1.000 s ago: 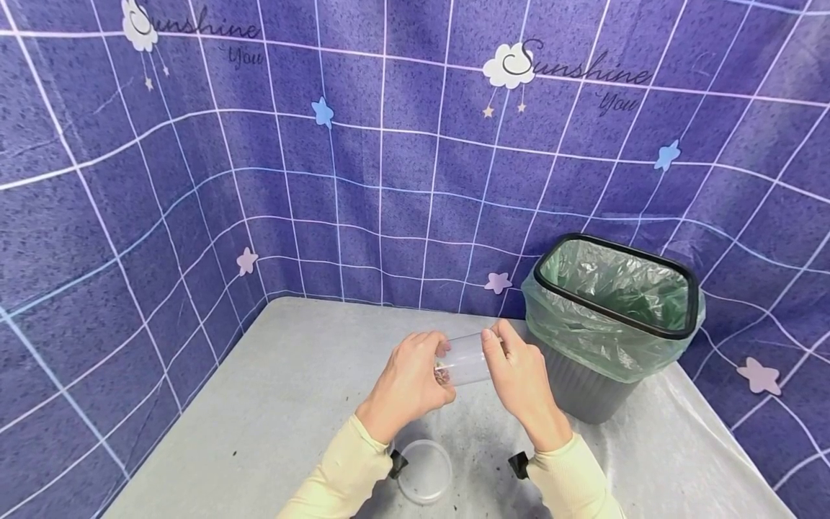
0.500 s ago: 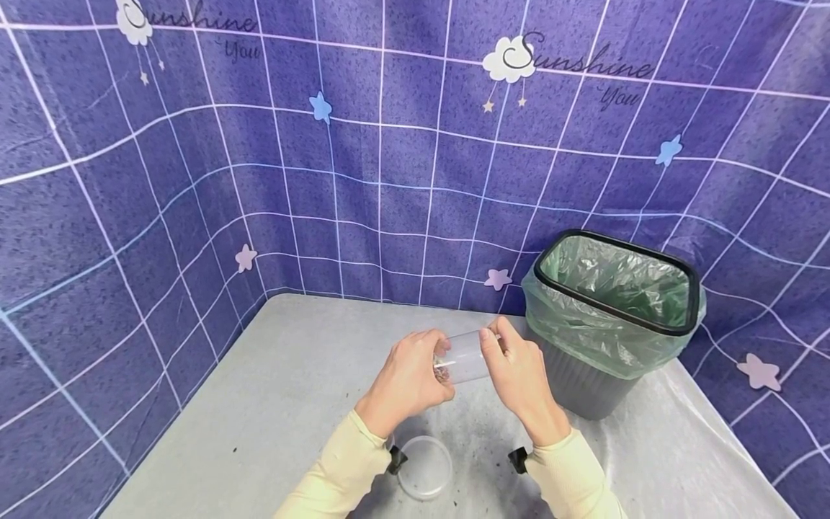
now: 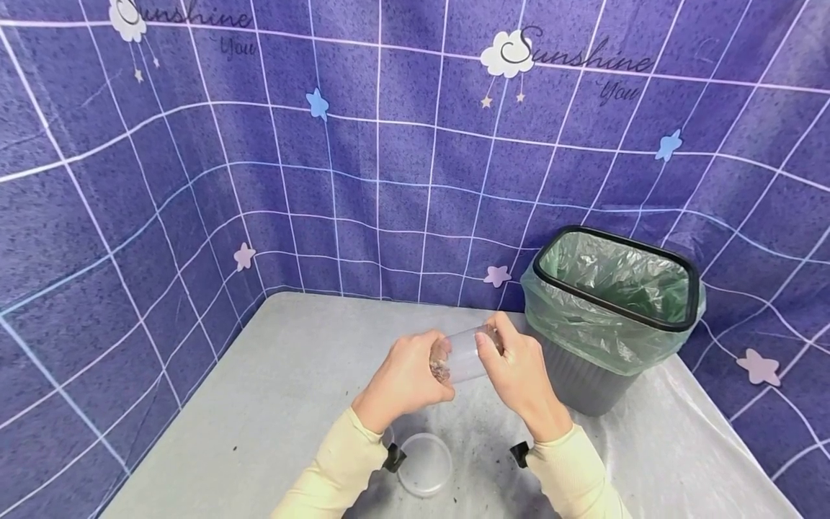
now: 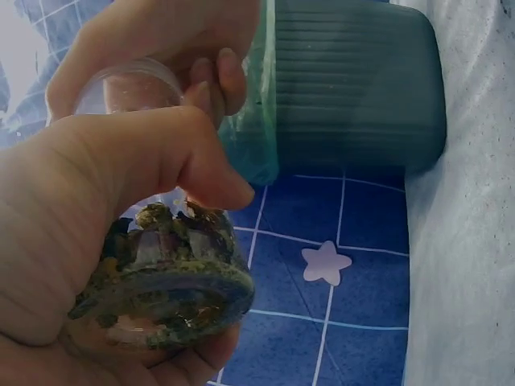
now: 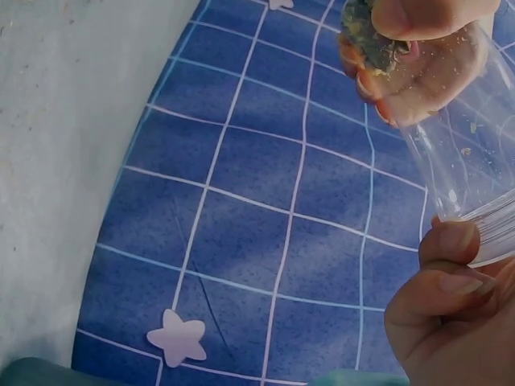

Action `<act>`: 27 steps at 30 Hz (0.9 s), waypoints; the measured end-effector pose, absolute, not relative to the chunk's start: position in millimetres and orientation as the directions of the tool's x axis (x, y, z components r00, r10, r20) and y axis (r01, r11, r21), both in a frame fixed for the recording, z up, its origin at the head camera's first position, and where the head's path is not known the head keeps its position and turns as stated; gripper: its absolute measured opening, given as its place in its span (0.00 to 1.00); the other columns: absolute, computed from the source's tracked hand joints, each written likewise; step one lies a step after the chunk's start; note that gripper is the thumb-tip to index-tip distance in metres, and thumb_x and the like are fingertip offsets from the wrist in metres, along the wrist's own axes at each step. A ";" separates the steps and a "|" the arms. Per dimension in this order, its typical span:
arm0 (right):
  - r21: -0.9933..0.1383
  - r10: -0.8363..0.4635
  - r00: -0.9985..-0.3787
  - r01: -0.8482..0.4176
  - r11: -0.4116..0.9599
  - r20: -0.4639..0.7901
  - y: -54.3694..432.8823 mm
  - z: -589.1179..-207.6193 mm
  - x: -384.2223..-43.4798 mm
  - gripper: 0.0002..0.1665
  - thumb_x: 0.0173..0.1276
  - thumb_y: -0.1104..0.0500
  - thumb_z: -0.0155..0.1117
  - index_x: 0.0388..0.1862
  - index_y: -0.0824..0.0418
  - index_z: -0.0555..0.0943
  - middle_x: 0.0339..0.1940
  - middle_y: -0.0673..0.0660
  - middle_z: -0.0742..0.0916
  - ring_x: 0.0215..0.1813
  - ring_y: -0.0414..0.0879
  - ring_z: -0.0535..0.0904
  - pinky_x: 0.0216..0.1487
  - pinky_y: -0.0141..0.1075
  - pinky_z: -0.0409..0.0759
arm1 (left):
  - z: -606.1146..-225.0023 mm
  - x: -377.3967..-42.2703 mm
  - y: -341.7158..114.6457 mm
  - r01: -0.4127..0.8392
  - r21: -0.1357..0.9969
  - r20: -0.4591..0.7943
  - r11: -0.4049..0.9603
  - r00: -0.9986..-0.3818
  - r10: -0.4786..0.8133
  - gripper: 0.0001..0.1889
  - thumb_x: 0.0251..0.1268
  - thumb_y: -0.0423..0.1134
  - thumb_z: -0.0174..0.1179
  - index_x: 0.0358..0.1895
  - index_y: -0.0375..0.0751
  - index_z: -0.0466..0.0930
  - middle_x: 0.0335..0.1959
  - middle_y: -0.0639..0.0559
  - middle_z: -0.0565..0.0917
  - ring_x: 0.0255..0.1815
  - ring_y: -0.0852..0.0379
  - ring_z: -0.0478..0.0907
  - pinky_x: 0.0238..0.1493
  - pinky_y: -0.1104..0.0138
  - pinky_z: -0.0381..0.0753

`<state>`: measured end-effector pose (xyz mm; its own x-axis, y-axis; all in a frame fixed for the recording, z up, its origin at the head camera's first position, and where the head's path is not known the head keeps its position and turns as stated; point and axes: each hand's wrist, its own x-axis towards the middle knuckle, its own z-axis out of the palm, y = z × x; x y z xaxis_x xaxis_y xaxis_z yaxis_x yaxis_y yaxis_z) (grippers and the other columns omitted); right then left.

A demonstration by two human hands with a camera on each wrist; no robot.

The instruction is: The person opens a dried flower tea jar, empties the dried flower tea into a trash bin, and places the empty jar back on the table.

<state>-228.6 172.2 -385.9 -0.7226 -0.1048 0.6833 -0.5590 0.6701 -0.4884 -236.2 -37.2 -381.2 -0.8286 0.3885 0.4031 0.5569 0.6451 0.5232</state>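
A clear plastic jar (image 3: pixel 464 356) is held tipped on its side above the table. My left hand (image 3: pixel 407 372) grips its base end, thumb and fingers wrapped round the wall. Dried plant pieces (image 4: pixel 181 237), yellowish and dark, lie gathered at that base. Small crumbs cling to the clear wall in the right wrist view. At the threaded mouth end, the fingers and thumb of my right hand (image 3: pixel 520 369) hold the rim. A round clear lid (image 3: pixel 424 465) lies flat on the table below, near the left wrist.
A grey ribbed bin (image 3: pixel 586 378) stands at the right, lined with a green bag (image 3: pixel 603 342) under a black rim. Dark crumbs are scattered on the grey tabletop (image 3: pixel 305 360). A blue gridded curtain (image 3: pixel 402 180) rises behind. Another clear round edge (image 3: pixel 388 437) shows beside the left wrist.
The head view has shifted slightly, so the scene sits a little higher. Both hands keep their hold on the jar, which leans slightly more, mouth end up.
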 end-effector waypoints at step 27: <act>-0.498 -0.409 -0.749 -0.657 0.566 0.522 187.2 -370.3 -221.9 0.21 0.78 0.48 0.61 0.65 0.46 0.70 0.36 0.42 0.82 0.34 0.37 0.78 0.38 0.34 0.78 | -371.0 -236.8 -48.1 0.540 0.562 0.328 0.626 -0.841 0.431 0.25 0.34 0.39 0.77 0.43 0.52 0.81 0.34 0.62 0.85 0.33 0.66 0.81 0.40 0.68 0.81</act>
